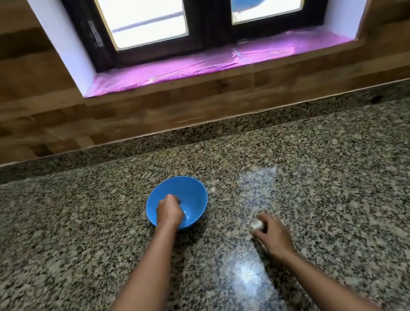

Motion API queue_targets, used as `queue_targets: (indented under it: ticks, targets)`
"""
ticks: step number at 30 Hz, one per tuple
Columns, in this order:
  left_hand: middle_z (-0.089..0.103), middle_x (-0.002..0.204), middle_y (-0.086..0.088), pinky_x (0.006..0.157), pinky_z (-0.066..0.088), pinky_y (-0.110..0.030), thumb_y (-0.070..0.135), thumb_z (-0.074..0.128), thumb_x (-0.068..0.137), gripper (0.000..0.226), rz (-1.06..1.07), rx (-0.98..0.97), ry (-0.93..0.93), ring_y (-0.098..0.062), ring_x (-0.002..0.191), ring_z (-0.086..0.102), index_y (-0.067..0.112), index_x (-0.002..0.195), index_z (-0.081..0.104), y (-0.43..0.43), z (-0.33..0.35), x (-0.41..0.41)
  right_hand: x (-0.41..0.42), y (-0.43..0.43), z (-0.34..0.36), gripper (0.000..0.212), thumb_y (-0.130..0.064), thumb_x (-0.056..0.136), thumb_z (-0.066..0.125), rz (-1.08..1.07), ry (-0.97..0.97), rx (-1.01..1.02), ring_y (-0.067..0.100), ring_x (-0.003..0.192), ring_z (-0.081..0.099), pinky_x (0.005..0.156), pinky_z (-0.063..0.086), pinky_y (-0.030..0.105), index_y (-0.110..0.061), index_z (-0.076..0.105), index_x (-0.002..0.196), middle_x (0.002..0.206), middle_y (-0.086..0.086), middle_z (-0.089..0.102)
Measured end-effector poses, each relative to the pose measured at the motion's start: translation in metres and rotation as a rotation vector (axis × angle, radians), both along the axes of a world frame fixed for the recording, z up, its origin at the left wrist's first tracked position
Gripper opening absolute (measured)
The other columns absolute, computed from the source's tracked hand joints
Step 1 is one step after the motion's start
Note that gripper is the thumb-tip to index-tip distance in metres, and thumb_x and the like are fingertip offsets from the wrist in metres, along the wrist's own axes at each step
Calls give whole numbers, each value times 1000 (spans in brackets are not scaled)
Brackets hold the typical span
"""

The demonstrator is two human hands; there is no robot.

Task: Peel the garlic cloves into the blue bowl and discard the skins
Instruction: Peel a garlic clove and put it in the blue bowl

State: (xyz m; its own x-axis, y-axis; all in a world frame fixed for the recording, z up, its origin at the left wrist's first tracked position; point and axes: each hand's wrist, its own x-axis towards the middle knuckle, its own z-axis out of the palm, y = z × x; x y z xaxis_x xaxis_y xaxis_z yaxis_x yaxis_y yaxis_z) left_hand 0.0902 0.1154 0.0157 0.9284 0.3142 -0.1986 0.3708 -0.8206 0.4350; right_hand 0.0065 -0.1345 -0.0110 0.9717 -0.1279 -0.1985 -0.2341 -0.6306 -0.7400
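L hand [169,210] dips into blue bowl [194,188] at ctr of granite counter [76,229], fingers curled; what it grips, cannot tell. R hand [273,236], nearer front edge and apart from bowl, pinches whitish garlic [256,225] w/ fingertips.

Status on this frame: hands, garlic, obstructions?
Left hand curled inside blue bowl, grip unseen. Right hand pinches garlic, right of bowl. Nothing in the way.
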Motion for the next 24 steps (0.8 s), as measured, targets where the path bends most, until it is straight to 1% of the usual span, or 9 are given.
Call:
queue_targets:
  ticks: [3, 5, 8, 12, 14, 16, 18, 21, 24]
  targets:
    - [65, 111, -18, 82, 51, -35, 1, 61, 86, 31, 37, -92, -34, -27, 99, 61, 5, 118, 61, 1, 5, -1, 1, -2, -3, 39, -27, 86, 64, -1, 6, 15, 19, 104, 58, 90, 50, 40, -18, 55, 123, 118, 2, 60]
    - [69, 106, -16, 75, 53, -27, -2, 62, 85, 26, 86, -224, -208, -22, 90, 64, 1, 111, 66, -6, 21, -11, 1, -4, -2, 38, -28, 84, 67, -19, -2, 37, 19, 101, 59, 89, 50, 39, -17, 58, 119, 114, 2, 62]
    - [71, 98, -3, 83, 52, -21, 1, 65, 85, 22, 17, -465, -429, -11, 87, 66, 7, 105, 71, -33, 45, -54, -6, -6, -2, 34, -24, 79, 74, -44, -7, 114, 19, 91, 60, 81, 50, 31, -14, 62, 109, 102, 3, 64]
    - [65, 101, 16, 79, 49, -9, 4, 63, 87, 25, -224, -594, -220, 10, 87, 60, 18, 106, 71, -80, 9, -124, -32, -3, -6, 36, -6, 73, 77, -108, 19, 326, 16, 83, 65, 71, 54, 23, -7, 63, 105, 89, 5, 64]
    - [69, 104, 5, 79, 51, -16, 6, 62, 88, 25, -131, -682, -134, -3, 88, 66, 15, 110, 70, -95, -18, -139, -42, 2, -4, 36, 11, 72, 71, -147, 43, 503, 6, 74, 67, 58, 52, 14, -2, 61, 103, 85, 8, 64]
    - [70, 97, -8, 72, 53, -24, 6, 58, 91, 24, 54, -946, -33, -17, 81, 66, 6, 114, 65, -109, -30, -146, -47, 2, -6, 37, 18, 69, 69, -146, 48, 572, 10, 76, 68, 59, 51, 12, -2, 61, 100, 93, 14, 66]
    - [69, 96, -12, 64, 55, -22, 6, 56, 93, 23, 157, -1147, 12, -16, 76, 66, 5, 115, 61, -120, -31, -149, -53, 2, -8, 36, 18, 70, 67, -159, 66, 716, 13, 75, 67, 64, 54, 17, 0, 61, 101, 103, 22, 64]
    - [70, 96, -13, 62, 56, -22, 5, 61, 89, 22, 205, -1258, -6, -16, 76, 69, 6, 111, 63, -122, -26, -151, -60, 2, -5, 30, 10, 77, 66, -197, 125, 928, 23, 79, 67, 68, 57, 29, 1, 63, 105, 101, 23, 66]
    - [73, 85, -11, 65, 58, -28, 3, 67, 84, 21, 188, -1242, 2, -20, 71, 69, 4, 104, 67, -114, -23, -150, -64, 3, 0, 19, -4, 87, 59, -195, 151, 1012, 16, 77, 67, 65, 56, 22, -4, 64, 105, 97, 13, 67]
